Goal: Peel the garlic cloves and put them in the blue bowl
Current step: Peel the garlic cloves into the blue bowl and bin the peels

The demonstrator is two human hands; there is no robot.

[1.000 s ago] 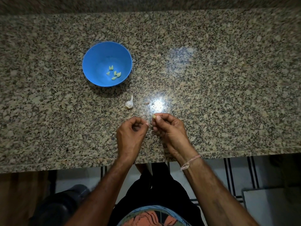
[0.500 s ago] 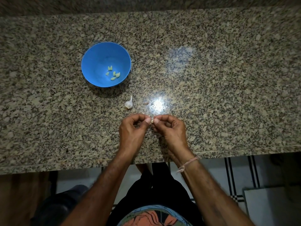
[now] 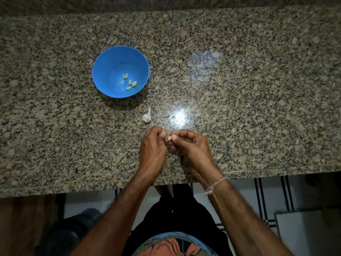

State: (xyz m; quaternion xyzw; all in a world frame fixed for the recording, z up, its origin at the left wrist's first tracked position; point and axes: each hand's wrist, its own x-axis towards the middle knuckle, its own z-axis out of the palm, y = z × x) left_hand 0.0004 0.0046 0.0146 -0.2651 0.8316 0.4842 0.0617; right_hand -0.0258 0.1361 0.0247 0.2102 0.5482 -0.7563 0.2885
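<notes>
Pinching a small pale garlic clove (image 3: 168, 138) between them, the left hand (image 3: 153, 145) and right hand (image 3: 193, 146) curl their fingertips round it, low over the speckled granite table (image 3: 239, 89) near its front edge. About six peeled yellowish cloves (image 3: 129, 82) lie in the round blue plastic bowl (image 3: 110, 67). Probably left: this clove, the white garlic part-bulb (image 3: 147, 117) and a loose unpeeled clove (image 3: 166, 115) just beyond the hands. The way to the bowl passes beside the part-bulb; rightward, wide room.
</notes>
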